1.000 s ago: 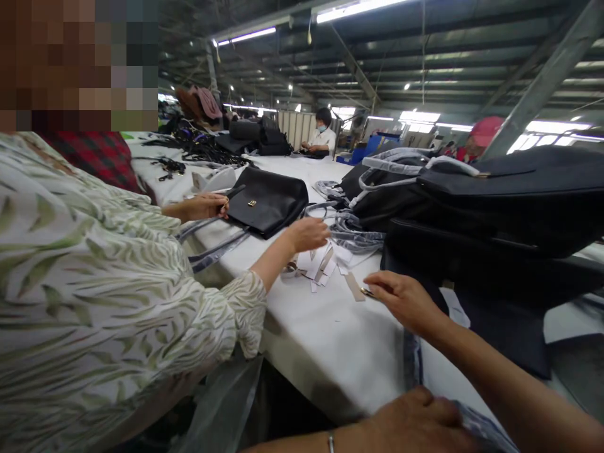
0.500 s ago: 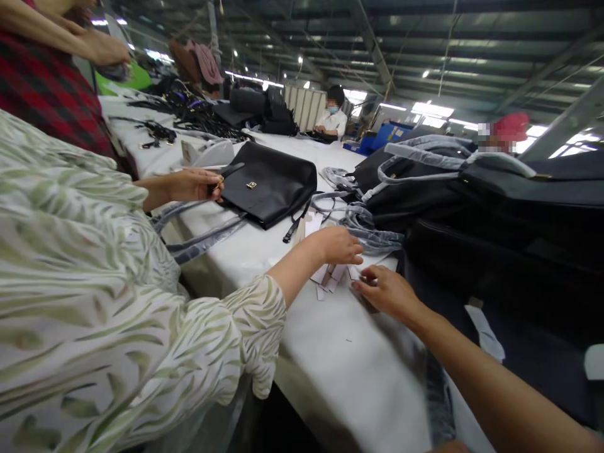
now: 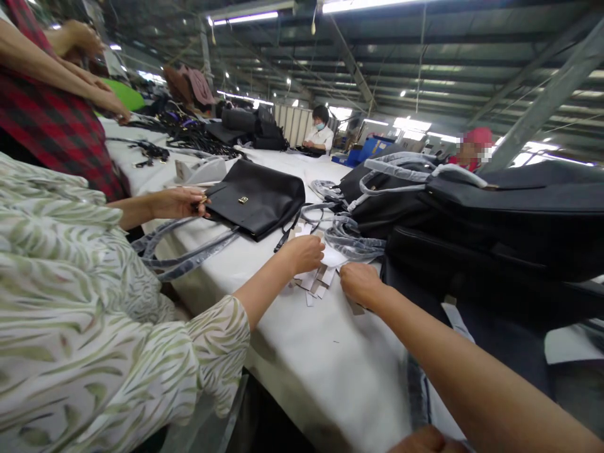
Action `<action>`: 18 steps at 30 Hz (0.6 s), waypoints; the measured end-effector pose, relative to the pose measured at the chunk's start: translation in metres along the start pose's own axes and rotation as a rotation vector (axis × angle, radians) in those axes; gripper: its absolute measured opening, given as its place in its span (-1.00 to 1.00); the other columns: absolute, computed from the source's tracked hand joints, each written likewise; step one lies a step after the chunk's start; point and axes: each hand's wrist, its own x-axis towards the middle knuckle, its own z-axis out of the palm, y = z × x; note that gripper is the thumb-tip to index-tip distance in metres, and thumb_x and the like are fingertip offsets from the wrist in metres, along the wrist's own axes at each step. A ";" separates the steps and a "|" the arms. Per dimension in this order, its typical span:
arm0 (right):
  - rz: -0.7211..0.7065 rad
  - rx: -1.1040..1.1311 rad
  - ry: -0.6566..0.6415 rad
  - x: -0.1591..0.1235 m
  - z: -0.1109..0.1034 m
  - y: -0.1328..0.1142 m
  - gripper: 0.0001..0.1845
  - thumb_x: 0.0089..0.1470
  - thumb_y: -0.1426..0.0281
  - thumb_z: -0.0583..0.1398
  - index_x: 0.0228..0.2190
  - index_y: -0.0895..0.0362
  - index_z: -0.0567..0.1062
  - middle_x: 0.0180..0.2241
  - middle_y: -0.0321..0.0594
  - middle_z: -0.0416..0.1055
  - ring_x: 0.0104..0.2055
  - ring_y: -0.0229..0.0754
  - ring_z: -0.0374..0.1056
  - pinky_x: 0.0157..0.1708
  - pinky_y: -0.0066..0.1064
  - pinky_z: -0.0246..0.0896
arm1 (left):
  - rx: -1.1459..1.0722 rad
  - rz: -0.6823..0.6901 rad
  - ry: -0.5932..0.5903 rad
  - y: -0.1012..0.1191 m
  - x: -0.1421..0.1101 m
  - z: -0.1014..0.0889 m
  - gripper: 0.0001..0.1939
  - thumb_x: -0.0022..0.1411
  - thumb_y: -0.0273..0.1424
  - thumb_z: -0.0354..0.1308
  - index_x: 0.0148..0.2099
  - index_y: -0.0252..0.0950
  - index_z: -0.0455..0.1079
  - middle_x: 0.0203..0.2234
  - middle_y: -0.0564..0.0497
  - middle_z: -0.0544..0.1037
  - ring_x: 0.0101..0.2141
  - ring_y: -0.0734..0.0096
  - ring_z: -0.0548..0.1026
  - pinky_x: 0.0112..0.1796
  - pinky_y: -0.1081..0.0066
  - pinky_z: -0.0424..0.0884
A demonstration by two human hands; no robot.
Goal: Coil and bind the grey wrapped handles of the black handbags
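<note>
Right hand (image 3: 361, 283) shifted nearer, paper pieces (image 3: 326, 275) just left

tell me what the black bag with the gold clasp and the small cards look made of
Bag: smooth black leather or imitation, going by its soft sheen; which one I can't tell.
Clasp: gold-toned and shiny, so probably metal.
Cards: likely paper or thin cardboard, white and tan, matte, with straight-cut edges.
</note>
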 end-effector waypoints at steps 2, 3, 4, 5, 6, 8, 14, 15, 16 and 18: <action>0.030 0.009 0.005 -0.002 -0.005 0.007 -0.77 0.06 0.42 0.16 -0.28 0.21 0.59 -0.23 0.10 0.53 -0.16 0.01 0.47 -0.25 -0.34 0.24 | -0.025 -0.003 -0.009 0.032 0.004 -0.008 -0.67 -0.01 -0.40 0.22 -0.72 -0.16 0.22 -0.70 0.05 0.26 -0.36 0.23 0.41 -0.35 0.23 0.32; 0.049 0.015 0.008 -0.006 -0.009 0.012 -0.76 0.07 0.42 0.14 -0.29 0.20 0.59 -0.23 0.08 0.54 -0.16 0.01 0.47 -0.26 -0.34 0.23 | -0.046 0.002 -0.015 0.059 0.005 -0.006 -0.76 0.01 -0.37 0.23 -0.64 -0.12 0.33 -0.63 0.04 0.36 -0.32 0.24 0.43 -0.34 0.25 0.33; 0.071 0.023 0.010 -0.012 -0.012 0.019 -0.76 0.08 0.42 0.12 -0.30 0.19 0.59 -0.24 0.05 0.54 -0.17 0.00 0.47 -0.28 -0.35 0.22 | -0.090 0.030 0.004 0.092 0.005 0.001 -0.88 0.08 -0.34 0.20 -0.50 -0.07 0.43 -0.51 0.03 0.45 -0.25 0.25 0.44 -0.32 0.27 0.33; 0.093 0.033 0.010 -0.019 -0.016 0.026 -0.76 0.08 0.41 0.12 -0.33 0.16 0.59 -0.25 0.01 0.54 -0.18 -0.01 0.47 -0.32 -0.36 0.21 | -0.126 0.045 0.075 0.129 0.004 0.011 -0.91 0.16 -0.32 0.15 -0.39 -0.04 0.46 -0.39 0.02 0.50 -0.19 0.26 0.43 -0.29 0.28 0.32; 0.115 0.043 0.007 -0.029 -0.020 0.034 -0.76 0.07 0.40 0.12 -0.35 0.13 0.60 -0.27 -0.03 0.55 -0.21 -0.02 0.47 -0.36 -0.38 0.19 | -0.143 0.088 0.073 0.169 0.002 0.024 -0.90 0.22 -0.28 0.12 -0.31 -0.03 0.47 -0.32 0.02 0.52 -0.15 0.27 0.43 -0.29 0.29 0.31; 0.156 0.062 0.003 -0.053 -0.026 0.048 -0.80 0.04 0.38 0.14 -0.40 0.07 0.60 -0.32 -0.14 0.55 -0.26 -0.08 0.46 -0.43 -0.41 0.13 | -0.172 0.173 0.049 0.244 -0.005 0.052 -0.86 0.26 -0.20 0.09 -0.25 -0.05 0.45 -0.29 0.06 0.54 -0.17 0.31 0.43 -0.30 0.34 0.30; 0.178 0.011 0.111 -0.144 -0.017 0.076 -0.80 0.12 0.33 0.12 -0.42 0.08 0.54 -0.35 -0.20 0.53 -0.33 -0.15 0.42 -0.46 -0.40 -0.05 | -0.226 0.237 0.012 0.331 -0.024 0.073 -0.64 0.21 -0.08 0.14 -0.18 -0.29 0.34 -0.30 -0.01 0.51 -0.16 0.23 0.38 -0.18 0.31 0.26; 0.158 -0.022 0.174 -0.160 -0.011 0.080 -0.79 0.14 0.33 0.12 -0.42 0.10 0.52 -0.35 -0.20 0.52 -0.36 -0.16 0.41 -0.46 -0.40 -0.08 | -0.253 0.219 0.001 0.329 -0.025 0.068 -0.65 0.20 -0.10 0.15 -0.17 -0.29 0.34 -0.29 -0.02 0.50 -0.14 0.23 0.37 -0.14 0.31 0.25; 0.137 -0.055 0.250 -0.176 -0.004 0.083 -0.79 0.16 0.33 0.12 -0.43 0.12 0.50 -0.37 -0.21 0.50 -0.39 -0.19 0.39 -0.47 -0.40 -0.10 | -0.277 0.201 -0.006 0.327 -0.025 0.063 -0.68 0.20 -0.13 0.16 -0.17 -0.28 0.34 -0.27 -0.01 0.50 -0.13 0.24 0.37 -0.12 0.32 0.25; 0.105 -0.104 0.425 -0.209 0.011 0.091 -0.77 0.17 0.31 0.14 -0.47 0.14 0.46 -0.44 -0.24 0.46 -0.45 -0.22 0.35 -0.48 -0.39 -0.13 | -0.305 0.170 -0.020 0.324 -0.025 0.056 -0.72 0.20 -0.18 0.18 -0.17 -0.27 0.35 -0.26 -0.01 0.49 -0.11 0.25 0.36 -0.08 0.33 0.24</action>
